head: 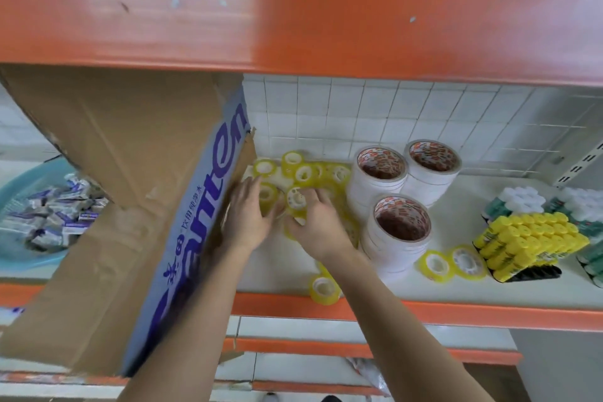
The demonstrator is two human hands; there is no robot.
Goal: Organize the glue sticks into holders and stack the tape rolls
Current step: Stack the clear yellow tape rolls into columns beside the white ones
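Observation:
Several small yellow tape rolls (305,173) lie heaped at the back of the white shelf (456,281). My left hand (249,215) reaches into the heap with spread fingers touching a roll (267,194). My right hand (318,222) curls round small yellow rolls (296,199) in the pile. Three stacks of large white tape rolls (396,232) stand to the right. Two small rolls (452,263) lie in front of them and one (323,289) sits at the shelf's front edge. Yellow-capped glue sticks (528,241) fill a black holder at the right.
A tall open cardboard box (137,206) with purple print stands directly left of my hands. A blue basket (29,206) of small packets sits further left. Green-and-white glue bottles (522,201) stand at the far right. An orange beam (293,16) hangs overhead.

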